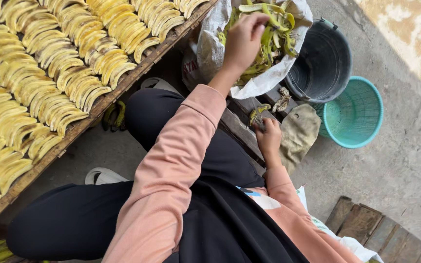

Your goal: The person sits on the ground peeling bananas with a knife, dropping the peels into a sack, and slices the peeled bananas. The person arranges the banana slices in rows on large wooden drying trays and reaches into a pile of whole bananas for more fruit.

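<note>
My left hand [243, 41] reaches out over a white sack [210, 48] full of green and yellow banana peels [274, 34], its fingers closed on a peel at the top of the heap. My right hand [269, 136] rests low by my knee on a wooden bench [239, 129], gripping a small knife with a bit of banana skin [258, 113] at its tip. Both arms wear pink sleeves; my legs are in black trousers.
A wooden tray [123, 87] of several rows of peeled yellow bananas fills the left. A black bucket [322, 63] and a teal plastic basket [356, 114] stand at the right on concrete. A tan cloth [298, 134] lies beside the bench. Green bananas [115, 116] lie under the tray.
</note>
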